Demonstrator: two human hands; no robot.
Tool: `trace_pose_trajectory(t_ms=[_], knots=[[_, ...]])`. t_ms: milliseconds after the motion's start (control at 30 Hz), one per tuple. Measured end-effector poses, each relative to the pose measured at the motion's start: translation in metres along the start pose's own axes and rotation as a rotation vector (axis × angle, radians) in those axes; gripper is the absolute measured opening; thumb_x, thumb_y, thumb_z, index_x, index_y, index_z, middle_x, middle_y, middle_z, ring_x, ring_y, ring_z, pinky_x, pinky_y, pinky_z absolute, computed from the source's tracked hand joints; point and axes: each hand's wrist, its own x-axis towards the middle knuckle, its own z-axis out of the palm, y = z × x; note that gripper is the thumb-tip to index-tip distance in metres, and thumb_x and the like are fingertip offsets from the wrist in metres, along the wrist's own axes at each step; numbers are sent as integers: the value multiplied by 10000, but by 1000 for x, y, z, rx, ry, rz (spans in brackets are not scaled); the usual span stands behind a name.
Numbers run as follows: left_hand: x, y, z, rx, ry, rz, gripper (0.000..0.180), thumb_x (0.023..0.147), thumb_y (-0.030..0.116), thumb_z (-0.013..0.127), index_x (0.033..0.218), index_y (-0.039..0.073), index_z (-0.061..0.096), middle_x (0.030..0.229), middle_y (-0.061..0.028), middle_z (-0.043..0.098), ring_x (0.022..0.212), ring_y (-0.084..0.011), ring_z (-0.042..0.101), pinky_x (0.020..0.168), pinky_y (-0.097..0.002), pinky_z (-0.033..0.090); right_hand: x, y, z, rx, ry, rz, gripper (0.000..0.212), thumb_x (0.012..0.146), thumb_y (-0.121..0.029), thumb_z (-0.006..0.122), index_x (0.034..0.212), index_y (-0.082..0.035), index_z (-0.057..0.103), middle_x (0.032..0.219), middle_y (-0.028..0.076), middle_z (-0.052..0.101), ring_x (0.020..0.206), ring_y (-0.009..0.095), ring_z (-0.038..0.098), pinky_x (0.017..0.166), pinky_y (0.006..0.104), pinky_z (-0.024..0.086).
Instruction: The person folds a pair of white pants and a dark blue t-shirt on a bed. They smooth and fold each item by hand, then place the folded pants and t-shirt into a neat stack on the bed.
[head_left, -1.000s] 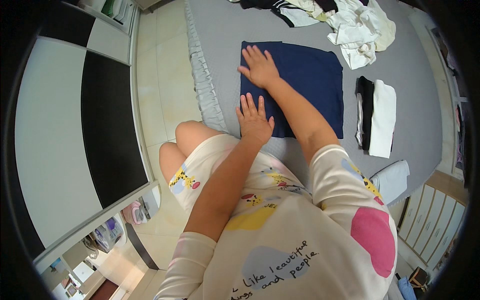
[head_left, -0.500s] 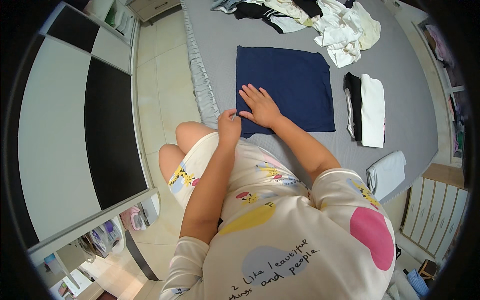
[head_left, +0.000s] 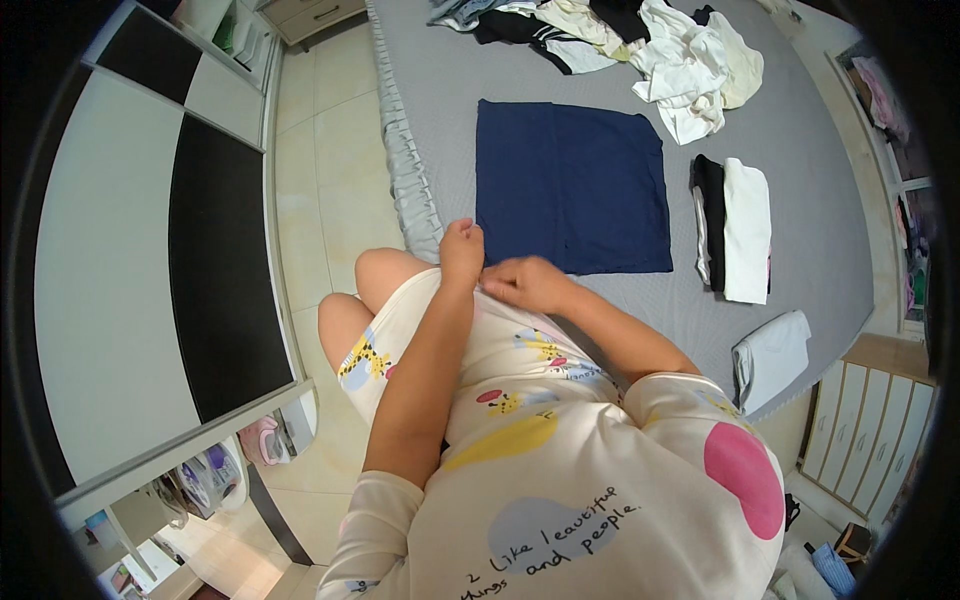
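Note:
A navy blue piece of folded cloth point(head_left: 570, 185) lies flat on the bed in front of me, roughly square, with a crease running through it from far to near. My left hand point(head_left: 461, 255) is closed at its left edge, near the front corner, thumb and fingers curled together. Beside it, my right hand point(head_left: 528, 284) has its fingers bent and drawn together at the near left corner of the cloth. The right fingertips are partly hidden and slightly blurred.
The grey bedsheet point(head_left: 610, 300) spreads under everything. To the right lie folded white point(head_left: 747, 230) and black clothes point(head_left: 709, 222), with a folded pale garment point(head_left: 772, 358) nearer. A loose heap of clothes point(head_left: 685, 75) sits at the far end. A wardrobe point(head_left: 110, 260) stands left.
My right hand was spread flat on the navy cloth; it has drawn back to the near left corner and its fingers have bent in. The left hand stays at the left edge.

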Motion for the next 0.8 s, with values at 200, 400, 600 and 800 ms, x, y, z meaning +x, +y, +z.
trace_pose_trajectory(t_ms=[200, 400, 600, 800], knots=[[0, 11, 5, 287, -62, 27, 380, 799, 299, 646, 924, -56, 596, 800, -203, 646, 757, -307, 631, 693, -367, 478, 87, 69, -61, -431, 628, 3, 350, 880, -283, 521, 1149, -69, 584, 1207, 145, 561, 1172, 310, 486, 977, 445, 363], [3, -1, 2, 444, -214, 43, 409, 749, 353, 688, 755, -43, 588, 751, -247, 608, 711, -368, 603, 641, -422, 453, 147, 119, -84, -891, 394, 272, 611, 898, -548, 367, 1397, -196, 339, 1462, 75, 281, 1371, 232, 195, 1095, 478, 145], [1, 7, 2, 424, -289, -41, 408, 713, 340, 727, 760, -45, 600, 733, -223, 621, 693, -336, 617, 635, -400, 467, 171, 132, -99, -897, 318, 379, 626, 912, -577, 287, 1422, -214, 282, 1485, 62, 229, 1385, 223, 150, 1112, 445, 117], [2, -6, 8, -14, -238, -81, 371, 708, 126, 746, 963, -71, 563, 850, -164, 655, 742, -242, 642, 691, -310, 513, 158, 115, -76, -923, 441, 412, 655, 908, -541, 338, 1404, -114, 311, 1473, 105, 246, 1374, 252, 178, 1092, 483, 147]])
